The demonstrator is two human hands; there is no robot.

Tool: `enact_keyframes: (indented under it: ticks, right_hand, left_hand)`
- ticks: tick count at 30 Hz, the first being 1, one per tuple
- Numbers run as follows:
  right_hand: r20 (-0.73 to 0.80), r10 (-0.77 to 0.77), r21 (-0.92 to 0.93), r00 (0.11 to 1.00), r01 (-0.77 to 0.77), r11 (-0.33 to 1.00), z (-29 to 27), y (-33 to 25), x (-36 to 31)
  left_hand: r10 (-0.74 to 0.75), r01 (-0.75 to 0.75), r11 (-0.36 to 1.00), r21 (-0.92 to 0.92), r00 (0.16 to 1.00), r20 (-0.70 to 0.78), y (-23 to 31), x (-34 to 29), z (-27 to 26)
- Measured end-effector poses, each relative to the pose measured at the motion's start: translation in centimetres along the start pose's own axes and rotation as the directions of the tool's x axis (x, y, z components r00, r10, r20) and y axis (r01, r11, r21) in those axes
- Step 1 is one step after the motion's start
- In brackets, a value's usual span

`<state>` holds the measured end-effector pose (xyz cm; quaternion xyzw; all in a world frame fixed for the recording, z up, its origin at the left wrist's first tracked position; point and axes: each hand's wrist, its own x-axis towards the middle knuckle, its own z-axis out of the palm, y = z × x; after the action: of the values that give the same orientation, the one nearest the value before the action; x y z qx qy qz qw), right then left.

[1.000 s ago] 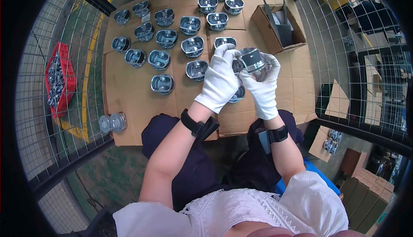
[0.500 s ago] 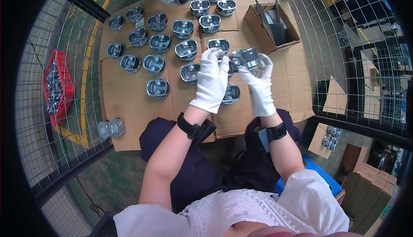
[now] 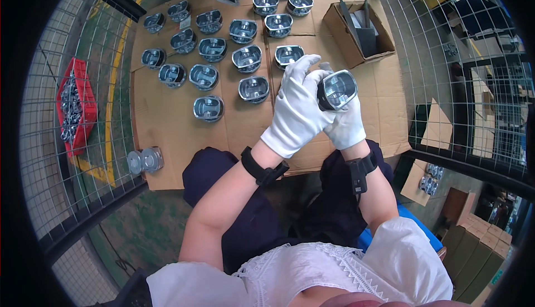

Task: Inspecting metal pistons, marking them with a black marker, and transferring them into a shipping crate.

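One piston (image 3: pixel 339 90) — btwn L fingers (image 3: pixel 299 71) & R hand (image 3: pixel 349 122).

White gloves (image 3: pixel 298 109) (plain), silver piston (image 3: pixel 338 90) — tan cardboard (image 3: pixel 167 117), red bin (image 3: pixel 89 104)

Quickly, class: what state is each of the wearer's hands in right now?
Left hand: closed, holding the metal piston.
Right hand: closed on the same piston, partly hidden behind it.

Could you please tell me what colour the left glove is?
The left glove is white, and it shows best in the head view.
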<state>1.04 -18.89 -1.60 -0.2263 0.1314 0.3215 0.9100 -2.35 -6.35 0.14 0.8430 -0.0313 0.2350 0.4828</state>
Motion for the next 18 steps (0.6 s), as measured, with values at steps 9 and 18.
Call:
enact_keyframes:
  ticks: [9, 18]
  right_hand:
    - [0.072, -0.156, 0.043, 0.985, 0.153, 0.987, -1.4, -0.7, 0.4]
    - [0.205, -0.224, -0.234, 0.953, 0.270, 0.934, -1.6, -1.0, 1.1]
  left_hand:
    - [0.031, -0.030, 0.999, 0.028, 0.999, -0.025, 0.0, -0.6, 0.4]
    - [-0.172, 0.102, 0.909, 0.404, 0.975, 0.140, 0.3, -1.6, -1.8]
